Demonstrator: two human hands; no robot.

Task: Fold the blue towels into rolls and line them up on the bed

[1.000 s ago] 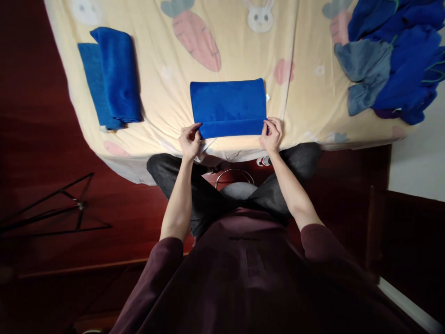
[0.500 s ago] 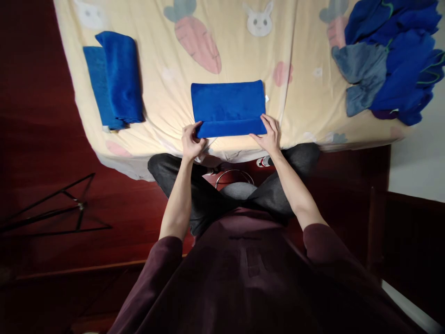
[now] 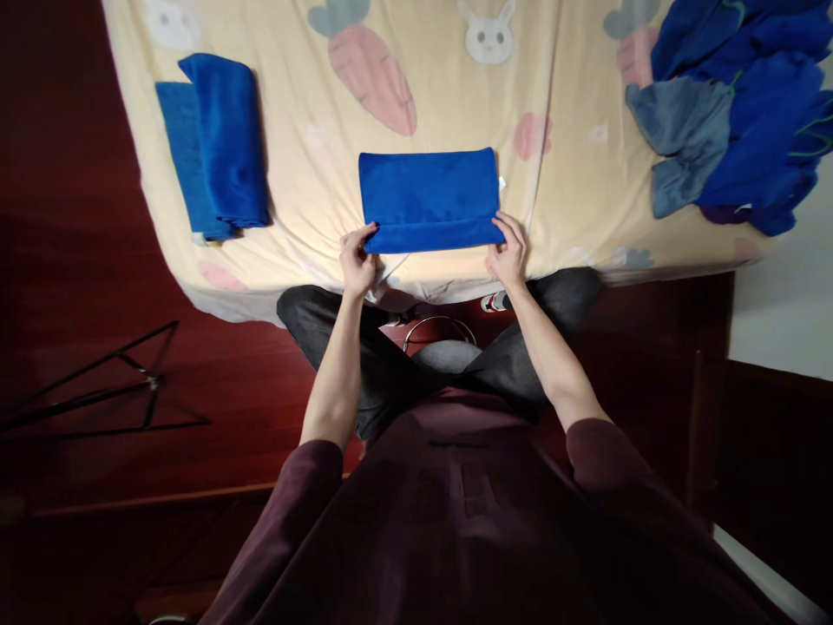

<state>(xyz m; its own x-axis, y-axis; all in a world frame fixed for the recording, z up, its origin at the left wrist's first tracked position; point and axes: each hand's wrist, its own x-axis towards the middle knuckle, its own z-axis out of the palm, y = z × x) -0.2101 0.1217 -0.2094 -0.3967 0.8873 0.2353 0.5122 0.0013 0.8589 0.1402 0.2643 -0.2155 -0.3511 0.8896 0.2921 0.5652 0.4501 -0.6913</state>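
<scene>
A blue towel [image 3: 428, 187] lies folded into a wide rectangle near the bed's front edge, with a narrow strip turned up along its near side. My left hand [image 3: 357, 259] pinches the left end of that strip, fingers on top and thumb low at the edge. At the opposite end, my right hand [image 3: 510, 250] grips the strip's right corner the same way. A small white tag shows at the towel's right side.
Folded blue towels [image 3: 231, 143] lie at the left of the patterned bedsheet [image 3: 312, 113]. A rumpled heap of blue cloths [image 3: 761, 121], with a grey-blue cloth [image 3: 690, 130], is at the right. A black tripod stand [image 3: 151, 382] is on the floor at left.
My right thumb has drawn in from the strip's near edge toward the corner. The towel and my left hand are almost where they were.
</scene>
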